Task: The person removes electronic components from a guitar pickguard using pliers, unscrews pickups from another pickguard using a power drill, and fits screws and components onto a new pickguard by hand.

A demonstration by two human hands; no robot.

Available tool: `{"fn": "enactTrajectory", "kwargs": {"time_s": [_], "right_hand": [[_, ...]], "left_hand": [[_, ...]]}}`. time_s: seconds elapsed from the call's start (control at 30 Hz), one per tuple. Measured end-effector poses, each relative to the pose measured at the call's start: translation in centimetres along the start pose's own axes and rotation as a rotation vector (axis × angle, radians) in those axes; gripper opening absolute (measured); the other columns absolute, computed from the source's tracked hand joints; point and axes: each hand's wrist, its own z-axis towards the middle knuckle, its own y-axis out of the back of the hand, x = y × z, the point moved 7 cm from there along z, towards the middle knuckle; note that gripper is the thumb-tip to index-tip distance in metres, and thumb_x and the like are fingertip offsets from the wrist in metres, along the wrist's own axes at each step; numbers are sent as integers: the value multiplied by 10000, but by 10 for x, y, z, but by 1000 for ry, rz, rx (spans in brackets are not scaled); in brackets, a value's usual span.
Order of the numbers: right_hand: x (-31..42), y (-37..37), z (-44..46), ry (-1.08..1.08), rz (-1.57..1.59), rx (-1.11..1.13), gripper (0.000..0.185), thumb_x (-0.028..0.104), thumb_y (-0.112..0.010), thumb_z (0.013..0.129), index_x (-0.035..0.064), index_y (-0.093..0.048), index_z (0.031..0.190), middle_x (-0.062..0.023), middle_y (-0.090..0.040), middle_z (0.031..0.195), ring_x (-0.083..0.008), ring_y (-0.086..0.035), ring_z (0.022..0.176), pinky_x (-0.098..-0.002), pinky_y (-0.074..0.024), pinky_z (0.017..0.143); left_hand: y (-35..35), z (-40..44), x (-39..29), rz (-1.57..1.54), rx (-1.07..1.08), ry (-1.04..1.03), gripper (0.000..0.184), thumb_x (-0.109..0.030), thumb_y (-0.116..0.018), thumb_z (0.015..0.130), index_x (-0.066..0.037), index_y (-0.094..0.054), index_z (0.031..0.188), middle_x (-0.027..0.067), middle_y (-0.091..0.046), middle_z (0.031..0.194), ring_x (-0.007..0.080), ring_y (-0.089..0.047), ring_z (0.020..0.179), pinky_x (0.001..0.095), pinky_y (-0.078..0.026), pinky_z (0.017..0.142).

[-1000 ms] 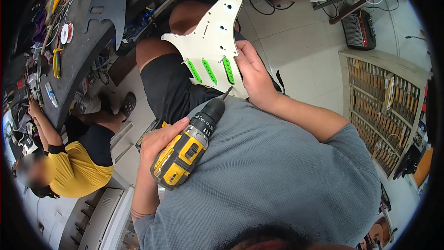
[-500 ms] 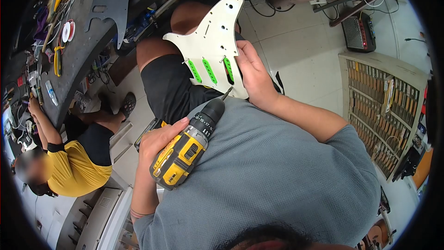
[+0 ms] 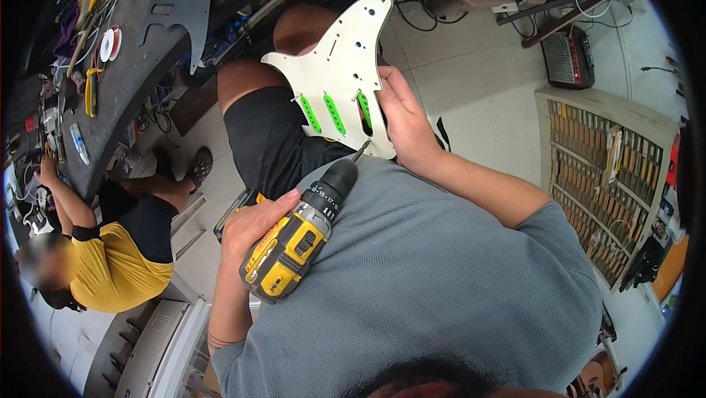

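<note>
My left hand (image 3: 254,232) is wrapped round a yellow and black cordless drill (image 3: 290,247), whose grip is mostly hidden. The drill's bit (image 3: 361,151) points up and right, its tip at the lower end of the slot nearest my right hand; I cannot tell if it touches. In my right hand (image 3: 408,122) is the right edge of a cream guitar pickguard (image 3: 334,67), tilted above my lap, thumb on its face. Three bright green pickups (image 3: 334,115) show in its slots. The rightmost pickup (image 3: 364,109) sits askew, leaving a dark gap. Screws (image 3: 298,96) stick out beside the slots.
At left, a dark workbench (image 3: 121,115) carries pliers (image 3: 92,93), a solder spool (image 3: 110,45) and a dark pickguard (image 3: 176,15). A co-worker in a yellow shirt (image 3: 121,265) sits beside it. A file rack (image 3: 607,177) and small amplifier (image 3: 568,58) stand right.
The pickguard has shifted very slightly right and down in view, with the drill staying nearly still. Both hands keep their holds. The co-worker's arm has moved a little.
</note>
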Motion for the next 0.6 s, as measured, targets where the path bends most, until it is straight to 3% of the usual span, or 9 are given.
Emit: {"fn": "enactTrajectory", "kwargs": {"time_s": [0.2,0.6], "right_hand": [[0,1,1,6,-37,-12,320,269,-368,1252,42,-556,1379,-45,-644,1213,-83,-605,1133,-277,-491,1047],[-1,-1,3,3,3,2,331,268,-371,1248,35,-550,1402,-48,-648,1233,-83,-613,1147,-277,-494,1053]], "left_hand": [[-3,-5,-1,55,-12,-65,639,-68,-820,853,-109,-722,1482,62,-742,854,199,-711,693,336,-556,655],[-3,-11,1,19,-42,-35,620,-75,-828,856,-105,-735,1469,92,-790,937,231,-770,777,342,-601,724]]}}
